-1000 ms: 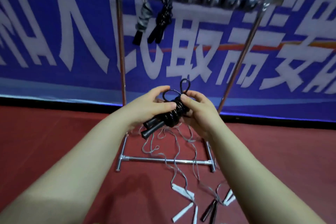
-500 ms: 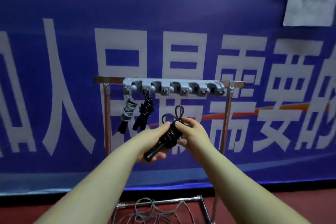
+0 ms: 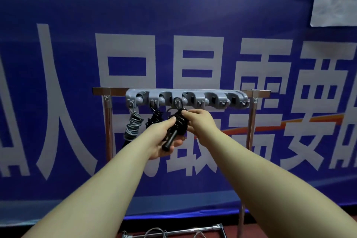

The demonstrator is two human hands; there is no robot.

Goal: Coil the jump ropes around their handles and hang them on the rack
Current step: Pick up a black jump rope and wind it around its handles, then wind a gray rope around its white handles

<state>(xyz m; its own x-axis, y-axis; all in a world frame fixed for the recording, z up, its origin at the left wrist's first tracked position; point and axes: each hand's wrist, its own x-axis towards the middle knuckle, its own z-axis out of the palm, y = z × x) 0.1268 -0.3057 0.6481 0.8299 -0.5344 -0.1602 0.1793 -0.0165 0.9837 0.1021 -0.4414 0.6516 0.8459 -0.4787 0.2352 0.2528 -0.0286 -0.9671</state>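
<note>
Black rope bundle (image 3: 178,121), coiled round its handles, is up at the rack (image 3: 186,98), just under the third hook (image 3: 176,101); a loop off the top of the bundle sits on or right at that hook, cannot tell if it is fully seated; one handle end (image 3: 170,141) sticks out down-left from the coil. Left hand (image 3: 164,137) is curled under and around the lower part of the bundle, thumb on the coil, fingers cupping the handle end; right hand (image 3: 201,121) pinches the top of the coil from the right, thumb and fingertips clamped on the rope. Both hands hold the same bundle, touching it on opposite sides.

Grey bundle (image 3: 132,125) hangs from the first hook, far left; second black bundle (image 3: 154,120) hangs from the next hook, just beside the left hand and partly hidden behind it. Rack is a grey plastic hook strip on a metal crossbar (image 3: 100,91), carried by two metal uprights; remaining hooks to the right carry nothing. Blue banner (image 3: 173,25) with large white characters fills the background; grey patch (image 3: 336,0) top right. Bottom edge: rack base bar (image 3: 202,229) and a bit of loose rope (image 3: 156,233) on red floor (image 3: 289,230).
</note>
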